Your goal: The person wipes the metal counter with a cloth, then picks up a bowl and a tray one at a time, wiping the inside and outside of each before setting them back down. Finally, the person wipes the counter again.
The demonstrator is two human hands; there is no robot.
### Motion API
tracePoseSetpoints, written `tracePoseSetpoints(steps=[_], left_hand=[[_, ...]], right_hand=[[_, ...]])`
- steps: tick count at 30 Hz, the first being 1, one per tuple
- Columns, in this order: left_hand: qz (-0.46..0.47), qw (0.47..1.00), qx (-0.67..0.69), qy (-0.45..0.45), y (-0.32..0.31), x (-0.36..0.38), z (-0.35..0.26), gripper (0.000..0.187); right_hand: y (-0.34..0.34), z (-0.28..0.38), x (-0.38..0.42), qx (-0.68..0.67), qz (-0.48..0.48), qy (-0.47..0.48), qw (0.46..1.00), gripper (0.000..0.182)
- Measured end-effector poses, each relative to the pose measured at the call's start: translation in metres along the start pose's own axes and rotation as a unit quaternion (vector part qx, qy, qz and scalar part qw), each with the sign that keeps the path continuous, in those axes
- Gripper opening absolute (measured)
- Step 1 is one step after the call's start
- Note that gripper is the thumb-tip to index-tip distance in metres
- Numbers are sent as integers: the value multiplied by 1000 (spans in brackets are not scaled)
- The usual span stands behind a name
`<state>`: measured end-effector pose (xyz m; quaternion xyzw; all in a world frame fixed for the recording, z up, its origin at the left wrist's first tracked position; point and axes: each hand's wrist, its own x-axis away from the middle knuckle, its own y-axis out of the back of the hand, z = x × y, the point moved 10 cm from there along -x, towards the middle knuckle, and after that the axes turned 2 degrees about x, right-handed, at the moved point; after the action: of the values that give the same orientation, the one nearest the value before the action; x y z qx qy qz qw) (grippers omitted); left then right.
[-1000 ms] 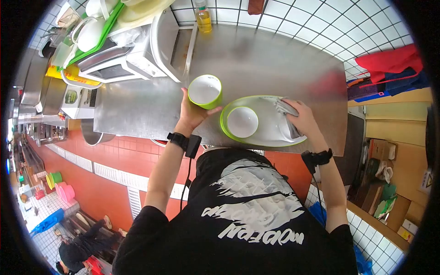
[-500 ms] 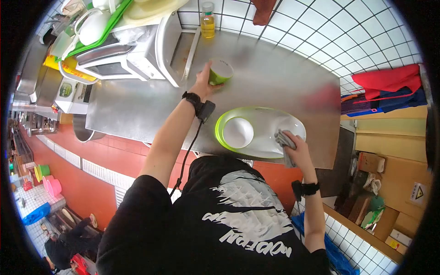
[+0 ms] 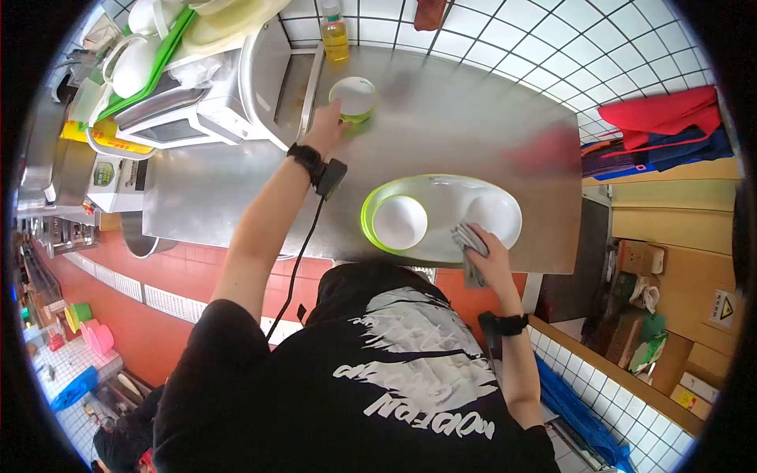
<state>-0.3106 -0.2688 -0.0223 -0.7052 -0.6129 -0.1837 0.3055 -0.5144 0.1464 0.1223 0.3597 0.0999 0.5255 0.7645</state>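
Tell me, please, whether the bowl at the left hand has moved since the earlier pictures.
Yes: the bowl at the left hand has moved forward, nearer to the bottle that stands by the tiled wall.

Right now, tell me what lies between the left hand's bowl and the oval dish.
The head view shows only bare metal tabletop between bowl and oval dish.

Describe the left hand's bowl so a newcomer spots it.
On the metal table, find the bottle of yellow liquid. Below it in view, the left hand holds a green bowl, white inside. Unlike the other bowl, it is away from the oval dish.
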Motion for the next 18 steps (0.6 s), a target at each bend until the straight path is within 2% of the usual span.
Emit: tracePoseSetpoints(steps=[2, 3, 4, 5, 6, 7, 8, 10, 11, 12, 13, 14, 15, 16, 18], left_hand=[[45, 991, -97, -76, 4, -2, 1, 43], [106, 953, -259, -117, -9, 50, 1, 41], [165, 882, -414, -155, -20, 117, 15, 39], [219, 845, -462, -157, -23, 143, 45, 36], [250, 766, -509, -303, -32, 184, 54, 36], [273, 665, -540, -438, -41, 224, 63, 37], [272, 666, -541, -435, -45, 238, 65, 37], [262, 732, -593, -207, -37, 230, 87, 44], [294, 734, -508, -343, -36, 217, 98, 51], [292, 734, -507, -346, -39, 219, 91, 51], [279, 820, -461, -193, -31, 208, 92, 50], [260, 878, -401, -31, -23, 208, 101, 49], [288, 913, -283, 53, -25, 218, 98, 49], [300, 926, -213, 87, -29, 224, 93, 48], [345, 924, -94, 136, -45, 235, 80, 30]], right_hand=[[-10, 0, -11, -27, -14, 15, 999, 54], [-11, 1, -16, -52, -31, 30, 998, 54], [-13, 4, -21, -55, -32, 29, 998, 54], [-15, 2, -26, -78, -31, -5, 997, 53], [-17, -3, -30, -100, -28, -38, 994, 52], [-18, -4, -35, -79, -30, -33, 996, 52], [-18, -4, -39, -81, -27, -35, 996, 52], [-17, 8, -49, -78, -21, 15, 997, 52], [-14, 12, -52, -70, -26, 30, 997, 51], [-12, 12, -56, -69, -26, 33, 997, 51], [-4, 19, -58, -58, -51, 73, 994, 50], [3, 24, -56, -47, -76, 110, 990, 49], [8, 28, -53, -46, -79, 107, 990, 49], [21, 45, -49, -31, -114, 133, 984, 52], [36, 76, -38, -21, -154, 155, 976, 54]])
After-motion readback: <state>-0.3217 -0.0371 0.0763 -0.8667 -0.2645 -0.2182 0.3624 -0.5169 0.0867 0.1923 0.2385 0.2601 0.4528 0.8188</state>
